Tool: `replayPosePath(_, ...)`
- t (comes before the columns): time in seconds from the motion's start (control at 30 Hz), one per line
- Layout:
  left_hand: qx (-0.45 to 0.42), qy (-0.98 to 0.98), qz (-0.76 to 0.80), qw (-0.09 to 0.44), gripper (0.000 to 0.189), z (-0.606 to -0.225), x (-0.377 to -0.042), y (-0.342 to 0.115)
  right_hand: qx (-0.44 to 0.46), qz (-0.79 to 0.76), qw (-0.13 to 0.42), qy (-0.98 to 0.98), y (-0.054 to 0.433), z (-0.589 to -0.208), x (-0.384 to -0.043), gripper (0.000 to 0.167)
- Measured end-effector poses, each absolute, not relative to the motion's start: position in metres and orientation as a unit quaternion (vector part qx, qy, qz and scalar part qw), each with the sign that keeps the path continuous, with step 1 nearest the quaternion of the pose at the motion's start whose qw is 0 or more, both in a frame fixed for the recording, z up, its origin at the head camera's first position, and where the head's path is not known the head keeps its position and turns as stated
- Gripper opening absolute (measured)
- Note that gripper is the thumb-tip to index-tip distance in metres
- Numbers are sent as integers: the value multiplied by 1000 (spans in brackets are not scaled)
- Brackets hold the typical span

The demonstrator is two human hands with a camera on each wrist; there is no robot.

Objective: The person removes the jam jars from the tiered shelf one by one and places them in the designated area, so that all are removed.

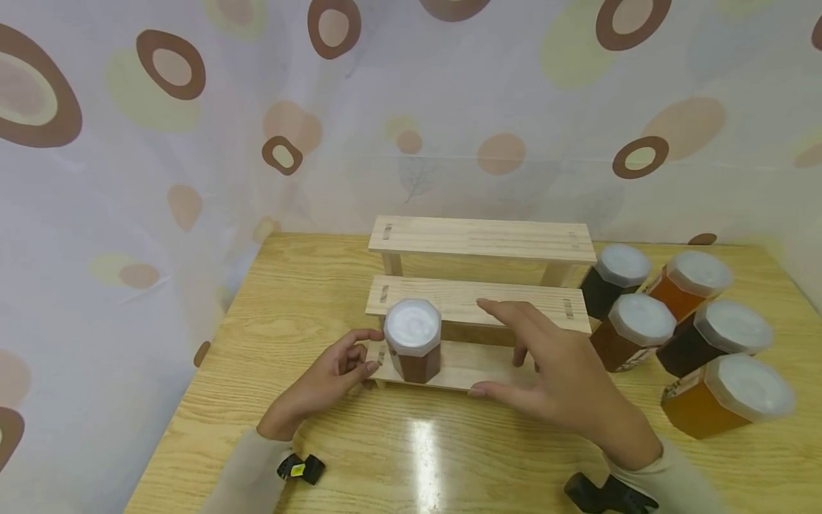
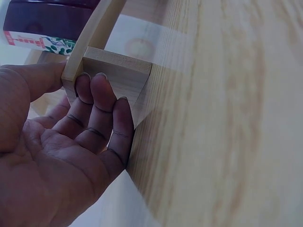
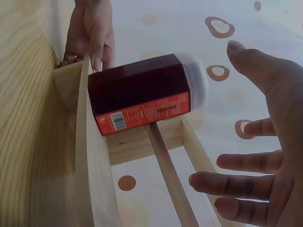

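Observation:
A dark red-brown jar (image 1: 416,350) with a white lid stands upright near the left end of the lowest step of a three-step wooden rack (image 1: 478,365). At that end my left hand (image 1: 335,373) grips the lowest board, thumb on its edge and fingertips curled under it, as the left wrist view (image 2: 71,118) shows. To the right of the jar, my right hand (image 1: 559,364) hovers over the lower steps, thumb and fingers spread and holding nothing. The right wrist view has the jar (image 3: 142,90) with its red label, apart from my spread fingers (image 3: 232,184).
Several lidded jars, including a dark one (image 1: 713,335), an orange one (image 1: 690,282) and an amber one (image 1: 726,396), stand on the wood-grain table (image 1: 302,285) to the right of the rack. A patterned sheet (image 1: 449,107) hangs behind and at the left.

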State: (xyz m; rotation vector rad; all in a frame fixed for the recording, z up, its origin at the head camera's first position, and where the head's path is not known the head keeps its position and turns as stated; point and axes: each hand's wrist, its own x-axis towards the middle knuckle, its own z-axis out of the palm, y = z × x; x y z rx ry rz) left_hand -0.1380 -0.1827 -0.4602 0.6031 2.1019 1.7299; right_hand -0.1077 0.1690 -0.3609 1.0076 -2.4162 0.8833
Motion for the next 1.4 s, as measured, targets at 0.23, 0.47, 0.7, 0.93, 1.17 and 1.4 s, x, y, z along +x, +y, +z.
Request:
replayPosePath(0.23,210,740,613,179,43,-460,-138,-183,369,299,185,-860,152,-361,-106,86)
replayPosePath(0.47,213,743,609,176,43,-460,-138,-183,371,308,179,-858,138,-363,-109,88)
replayPosePath(0.7,222,742,609,169,43,-461,-138,-183,373,311,183,-855,121,-365,-115,89)
replayPosePath(0.93,225,739,612,172,43,-459,-138,-183,368,312,178,-857,109,-367,-120,90)
replayPosePath(1.17,229,738,611,171,44,-459,-139,-183,358,306,168,-866,101,-369,-124,88)
replayPosePath(1.4,230,733,616,175,44,-459,-139,-183,350,312,158,-869,91,-373,-127,86)
